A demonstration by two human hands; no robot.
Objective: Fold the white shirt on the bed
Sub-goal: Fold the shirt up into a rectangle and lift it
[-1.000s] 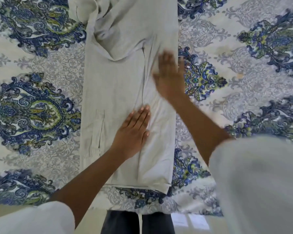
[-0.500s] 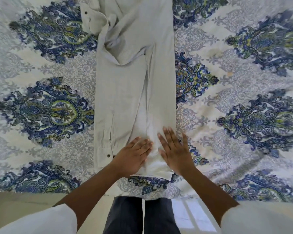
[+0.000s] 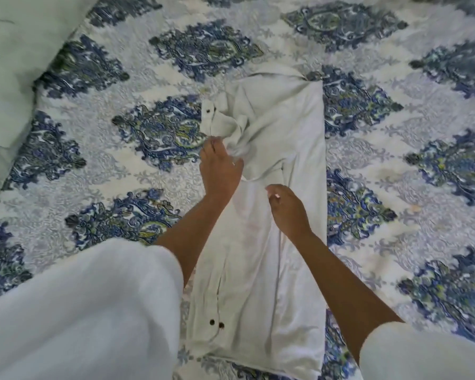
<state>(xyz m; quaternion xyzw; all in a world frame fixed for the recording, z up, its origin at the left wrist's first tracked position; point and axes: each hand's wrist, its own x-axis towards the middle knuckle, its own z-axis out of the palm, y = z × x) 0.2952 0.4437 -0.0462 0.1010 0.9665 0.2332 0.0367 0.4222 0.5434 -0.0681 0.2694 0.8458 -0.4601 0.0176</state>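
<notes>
The white shirt lies as a long narrow strip on the patterned bedspread, collar end far from me and hem near the bed's front edge. Dark buttons show on a cuff at its upper left and near the hem. My left hand sits at the strip's left edge, fingers closed on a bunched, crumpled sleeve. My right hand hovers just over the shirt's middle, fingers loosely curled and fingertips bare, with no cloth between them.
A pale green pillow or folded cover fills the top left corner. The blue paisley bedspread spreads wide on both sides of the shirt. My white sleeves cover the lower left and lower right corners.
Both hands have left the hem end and moved up the shirt. The left hand has taken hold of the bunched sleeve. My view has shifted forward over the bed.
</notes>
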